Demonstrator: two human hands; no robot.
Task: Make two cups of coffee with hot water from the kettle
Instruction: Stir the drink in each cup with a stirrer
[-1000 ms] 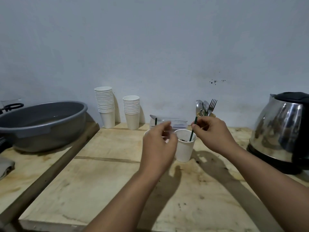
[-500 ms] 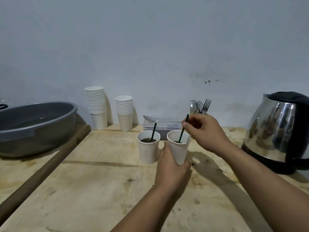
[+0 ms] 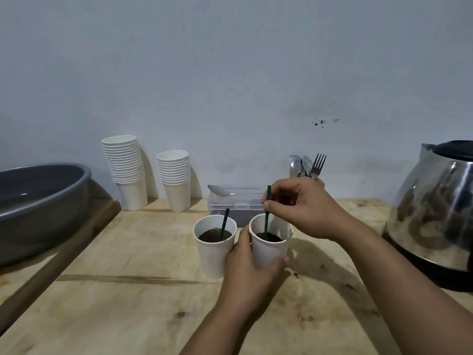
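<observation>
Two white paper cups stand side by side on the wooden table (image 3: 128,303), both holding dark coffee. The left cup (image 3: 213,254) has a green stirrer (image 3: 225,222) leaning in it, untouched. My left hand (image 3: 252,275) wraps around the lower part of the right cup (image 3: 268,247). My right hand (image 3: 304,208) hovers just above that cup and pinches a second green stirrer (image 3: 267,221), whose lower end dips into the coffee. A steel kettle (image 3: 435,211) with a black lid sits on its base at the right edge.
Two stacks of white paper cups (image 3: 128,170) stand against the wall. A clear plastic box (image 3: 230,210) with a spoon on it sits behind the coffee cups. Spoons and a fork (image 3: 307,165) stand upright behind my right hand. A grey basin (image 3: 38,208) fills the left side.
My left hand dropped from the left cup's stirrer and closed around the right cup. The right hand keeps its stirrer in that cup. The view has come closer.
</observation>
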